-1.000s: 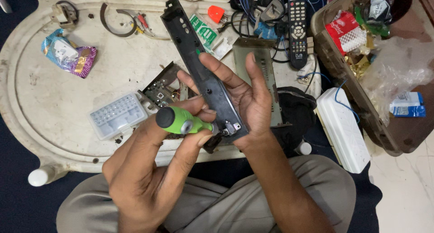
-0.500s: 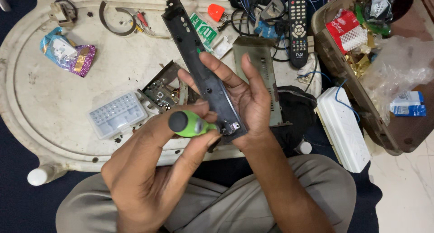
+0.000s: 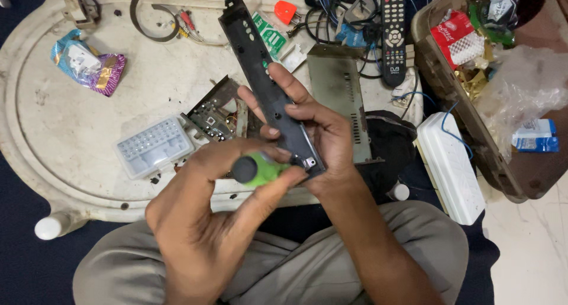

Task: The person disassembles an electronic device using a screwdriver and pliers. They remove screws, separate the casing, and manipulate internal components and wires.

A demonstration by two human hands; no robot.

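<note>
The left hand is closed around a green-handled screwdriver, its tip at the near end of a long black plastic panel. The right hand grips that panel from beneath, tilted above a white oval table beside a circuit board.

Green-handled screwdriver now slightly lower and further right, closer to the black panel's lower end.

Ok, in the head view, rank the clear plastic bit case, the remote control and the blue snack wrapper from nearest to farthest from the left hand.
From the left hand:
1. Clear plastic bit case, just above it on the table.
2. Blue snack wrapper, far upper left.
3. Remote control, far upper right, beyond the right hand.
</note>
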